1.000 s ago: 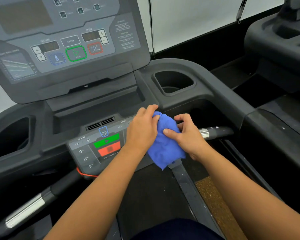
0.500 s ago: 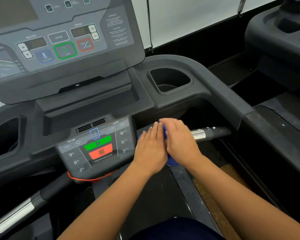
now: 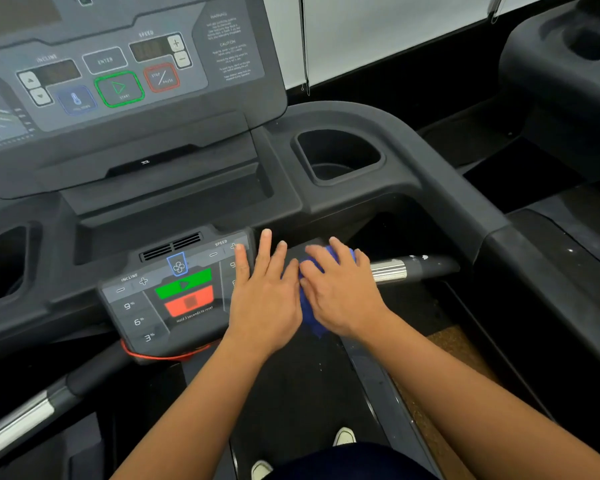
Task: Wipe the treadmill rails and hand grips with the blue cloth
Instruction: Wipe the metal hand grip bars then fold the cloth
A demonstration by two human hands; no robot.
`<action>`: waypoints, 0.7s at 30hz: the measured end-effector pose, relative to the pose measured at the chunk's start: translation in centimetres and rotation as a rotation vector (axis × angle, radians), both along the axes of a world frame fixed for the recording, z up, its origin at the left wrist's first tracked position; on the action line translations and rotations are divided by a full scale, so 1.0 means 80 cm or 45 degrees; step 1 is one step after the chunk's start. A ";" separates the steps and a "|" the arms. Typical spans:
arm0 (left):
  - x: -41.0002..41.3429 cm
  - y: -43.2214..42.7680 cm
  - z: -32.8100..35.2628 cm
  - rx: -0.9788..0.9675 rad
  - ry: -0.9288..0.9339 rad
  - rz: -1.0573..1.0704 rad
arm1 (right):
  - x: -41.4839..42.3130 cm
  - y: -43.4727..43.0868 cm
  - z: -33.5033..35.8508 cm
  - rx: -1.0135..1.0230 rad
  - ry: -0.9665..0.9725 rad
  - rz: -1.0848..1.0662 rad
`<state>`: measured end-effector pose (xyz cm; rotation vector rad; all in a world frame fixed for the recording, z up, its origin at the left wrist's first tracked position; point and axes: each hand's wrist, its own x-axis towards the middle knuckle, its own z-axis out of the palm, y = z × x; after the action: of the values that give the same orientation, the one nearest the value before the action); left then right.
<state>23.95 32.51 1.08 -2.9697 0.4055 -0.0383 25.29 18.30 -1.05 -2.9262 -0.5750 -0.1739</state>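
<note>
Right hand (image 3: 343, 294) flat, pressing blue cloth (image 3: 310, 317); hand grip (image 3: 409, 268) runs rightward from it. Left hand (image 3: 264, 296) flat, empty.

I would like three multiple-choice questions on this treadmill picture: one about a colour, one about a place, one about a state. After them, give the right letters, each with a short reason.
1. Which colour is the wide button just below the green button?
A. blue
B. red
C. yellow

2. Where is the blue cloth?
A. on the green button
B. under the right hand
C. draped over the left hand

3. How are the fingers of the left hand?
A. straight and spread
B. curled into a fist
C. pinching the blue cloth

Answers:
1 B: red shows directly below green.
2 B: blue peeks out around the edges of that hand.
3 A: they lie straight and apart, holding nothing.
</note>
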 end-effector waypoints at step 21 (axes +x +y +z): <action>0.003 0.023 -0.006 -0.356 -0.198 -0.172 | 0.002 0.006 -0.004 -0.016 -0.076 -0.212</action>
<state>24.18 34.38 0.61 -3.1740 0.6256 -0.3673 25.45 18.79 -1.40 -2.9886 -0.3408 -0.2791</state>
